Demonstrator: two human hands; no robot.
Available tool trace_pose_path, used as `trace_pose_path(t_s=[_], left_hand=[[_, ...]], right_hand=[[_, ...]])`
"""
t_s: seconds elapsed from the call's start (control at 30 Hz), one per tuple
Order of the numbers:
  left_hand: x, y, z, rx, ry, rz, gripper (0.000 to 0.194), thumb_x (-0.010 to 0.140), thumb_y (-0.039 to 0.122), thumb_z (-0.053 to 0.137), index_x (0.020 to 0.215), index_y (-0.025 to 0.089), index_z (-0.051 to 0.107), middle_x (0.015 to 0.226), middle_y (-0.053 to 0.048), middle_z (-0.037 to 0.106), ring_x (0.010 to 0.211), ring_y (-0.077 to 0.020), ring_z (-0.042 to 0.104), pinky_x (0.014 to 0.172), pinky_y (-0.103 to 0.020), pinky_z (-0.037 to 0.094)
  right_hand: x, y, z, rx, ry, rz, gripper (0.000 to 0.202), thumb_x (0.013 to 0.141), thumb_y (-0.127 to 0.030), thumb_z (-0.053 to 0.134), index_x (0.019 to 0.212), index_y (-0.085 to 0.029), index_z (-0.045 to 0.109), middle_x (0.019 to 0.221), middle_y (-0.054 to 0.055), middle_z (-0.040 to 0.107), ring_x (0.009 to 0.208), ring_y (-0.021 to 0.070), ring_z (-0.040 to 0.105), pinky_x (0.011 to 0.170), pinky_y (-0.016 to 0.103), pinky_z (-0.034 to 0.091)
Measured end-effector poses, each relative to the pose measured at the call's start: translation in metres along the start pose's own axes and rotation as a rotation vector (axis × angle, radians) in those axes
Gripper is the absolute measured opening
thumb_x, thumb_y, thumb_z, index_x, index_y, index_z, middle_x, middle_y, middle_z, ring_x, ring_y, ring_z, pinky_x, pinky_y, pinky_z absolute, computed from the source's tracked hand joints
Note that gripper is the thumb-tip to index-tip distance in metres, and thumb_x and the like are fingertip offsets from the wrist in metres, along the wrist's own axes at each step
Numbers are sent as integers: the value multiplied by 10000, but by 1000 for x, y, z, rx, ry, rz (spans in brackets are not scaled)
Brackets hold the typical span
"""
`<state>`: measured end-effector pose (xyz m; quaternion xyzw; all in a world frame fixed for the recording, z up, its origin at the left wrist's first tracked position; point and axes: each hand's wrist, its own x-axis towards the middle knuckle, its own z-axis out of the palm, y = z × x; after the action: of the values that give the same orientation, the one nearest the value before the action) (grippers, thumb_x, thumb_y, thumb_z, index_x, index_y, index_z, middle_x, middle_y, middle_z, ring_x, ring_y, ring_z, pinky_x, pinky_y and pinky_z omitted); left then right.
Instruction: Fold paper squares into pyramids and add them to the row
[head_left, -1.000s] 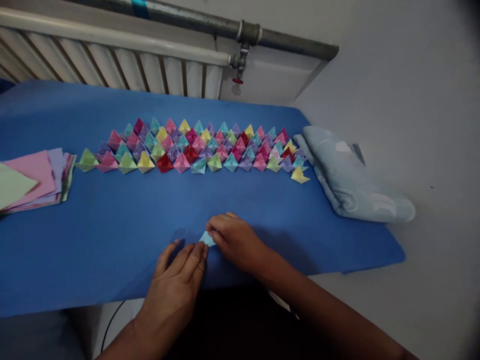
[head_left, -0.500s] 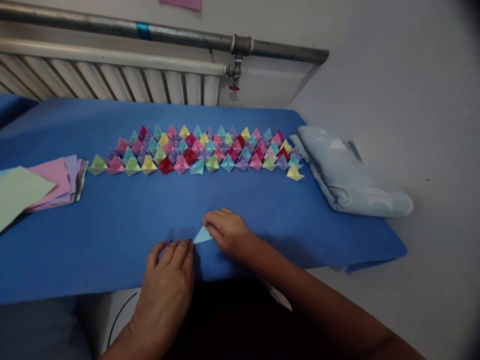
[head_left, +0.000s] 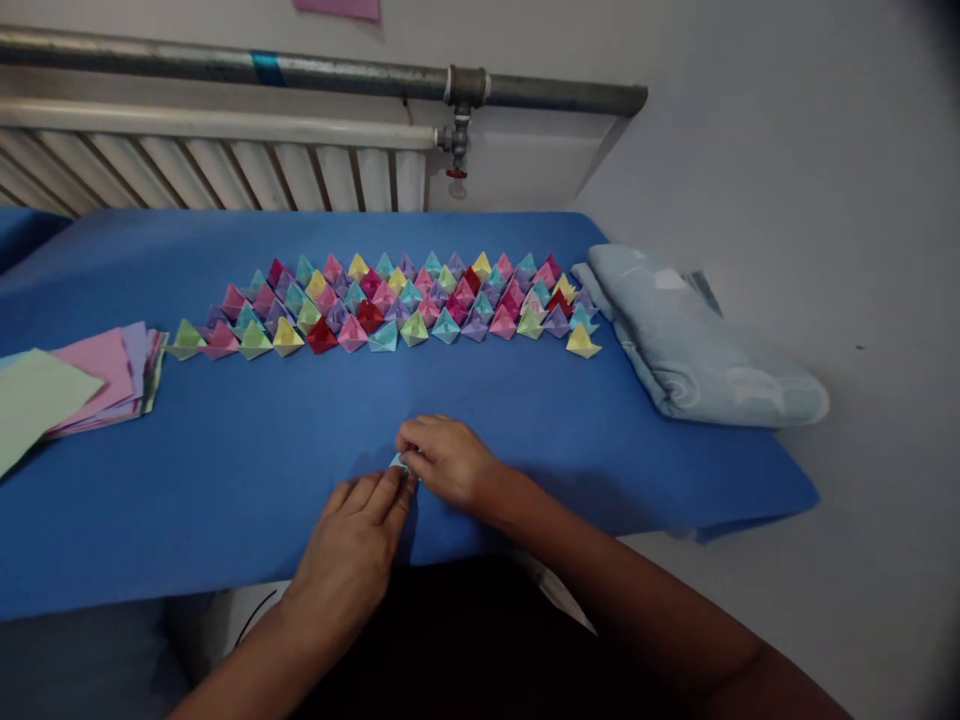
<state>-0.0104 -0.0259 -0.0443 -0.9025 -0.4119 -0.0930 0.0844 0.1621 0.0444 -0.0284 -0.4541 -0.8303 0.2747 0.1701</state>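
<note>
1. Blue-covered counter (head_left: 262, 430): folded paper boats (head_left: 414, 328) in rows, paper sheets (head_left: 45, 390) left, folded blanket (head_left: 697, 345) right.
2. Behind: radiator (head_left: 292, 180), metal pipe (head_left: 360, 77).
3. Light-blue paper (head_left: 398, 462) near front edge; right hand (head_left: 448, 460) grip pinching it, left hand (head_left: 349, 545) flat, fingers extended.

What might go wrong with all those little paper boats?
The paper boats stand packed close together, so bumping one might knock its neighbors too. The rolled blanket lies right by their right end; if it slid or unrolled, it could push some over. And the light blue paper is mostly hidden by the left hand and right hand, so it might get creased crookedly.
</note>
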Motion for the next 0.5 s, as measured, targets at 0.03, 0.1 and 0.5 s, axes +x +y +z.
trace_pose_path(t_s=[0.03,0.1,0.5], left_hand=[[0,0,-2,1,-4,1,504,833,16,326,1237,122,607,1199,-129,670,963,-243,599,821,-384,476],[1,0,-4,-10,-4,13,497,835,15,333,1238,109,608,1201,-142,666,955,-243,592,820,-382,465],[11,-6,-3,-145,59,-21,327,962,143,381,1141,170,654,1140,-107,677,907,-227,616,785,-383,442]], right_hand=[[0,1,-2,-8,-4,14,55,858,-141,608,830,-188,617,796,-8,586,759,138,498,725,253,362],[2,3,-7,-29,-12,54,47,854,-225,660,851,-186,634,816,-2,585,777,145,501,726,262,358],[-18,20,-20,211,255,131,19,848,-177,644,857,-182,629,803,-19,562,712,108,523,681,235,395]])
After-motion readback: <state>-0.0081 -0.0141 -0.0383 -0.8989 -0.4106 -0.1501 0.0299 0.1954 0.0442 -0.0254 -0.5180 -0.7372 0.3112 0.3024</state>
